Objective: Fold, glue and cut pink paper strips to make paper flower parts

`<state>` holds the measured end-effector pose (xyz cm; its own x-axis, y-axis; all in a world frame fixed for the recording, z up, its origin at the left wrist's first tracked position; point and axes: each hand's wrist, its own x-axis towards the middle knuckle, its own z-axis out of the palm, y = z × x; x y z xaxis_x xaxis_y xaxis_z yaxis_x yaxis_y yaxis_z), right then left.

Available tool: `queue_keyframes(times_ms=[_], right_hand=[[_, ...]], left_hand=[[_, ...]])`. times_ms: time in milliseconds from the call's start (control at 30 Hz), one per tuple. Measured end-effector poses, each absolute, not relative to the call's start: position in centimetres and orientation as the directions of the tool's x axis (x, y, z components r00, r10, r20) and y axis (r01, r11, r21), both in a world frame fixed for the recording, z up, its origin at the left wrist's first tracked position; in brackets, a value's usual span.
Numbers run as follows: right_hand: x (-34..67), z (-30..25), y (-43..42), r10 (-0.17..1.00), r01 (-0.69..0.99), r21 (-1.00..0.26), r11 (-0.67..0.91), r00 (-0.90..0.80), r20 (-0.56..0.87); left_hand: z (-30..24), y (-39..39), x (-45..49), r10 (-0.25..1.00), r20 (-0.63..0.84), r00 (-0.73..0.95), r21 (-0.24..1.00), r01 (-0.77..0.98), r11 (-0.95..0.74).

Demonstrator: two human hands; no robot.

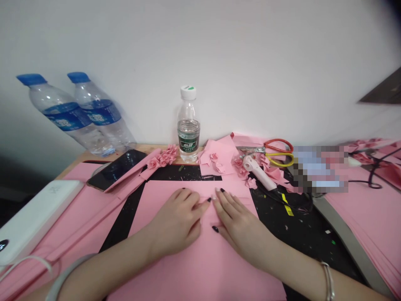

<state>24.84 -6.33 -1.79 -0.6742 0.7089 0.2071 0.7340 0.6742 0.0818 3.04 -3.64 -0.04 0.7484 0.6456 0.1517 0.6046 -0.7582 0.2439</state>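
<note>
Left hand (173,223) and right hand (239,225) are shown open and flat, fingertips nearly meeting, resting on a pink paper sheet (194,276) that is laid beneath both palms on a black cutting mat (300,225).

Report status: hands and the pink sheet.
Left hand and right hand flat on pink paper sheet. Fingertips nearly meeting. Scissors and paper flowers lie beyond the sheet.

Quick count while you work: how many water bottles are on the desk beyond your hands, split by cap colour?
Blue-capped water bottles: 2
White-capped water bottle: 1
Total: 3
</note>
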Motion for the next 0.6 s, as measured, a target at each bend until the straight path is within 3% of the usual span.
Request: queue_keyframes(times_ms=[167,500,600], right_hand=[[24.3,-1.5,-6.3,0.727,0.741,0.038,0.670,-0.666,0.164],[27.5,0.1,-6.9,0.779,0.783,0.233,0.576,-0.613,0.133],[28.3,0.1,-6.7,0.788,0.792,0.205,0.575,-0.604,0.122]], left_hand=[[-1.2,-3.7,3.8,0.644,0.214,0.734,0.275,0.588,-0.761],[1.7,-3.8,2.2,0.815,0.004,0.580,0.239,0.790,-0.564],[2.4,-3.6,1.9,0.834,-0.049,0.549,0.234,0.819,-0.525]])
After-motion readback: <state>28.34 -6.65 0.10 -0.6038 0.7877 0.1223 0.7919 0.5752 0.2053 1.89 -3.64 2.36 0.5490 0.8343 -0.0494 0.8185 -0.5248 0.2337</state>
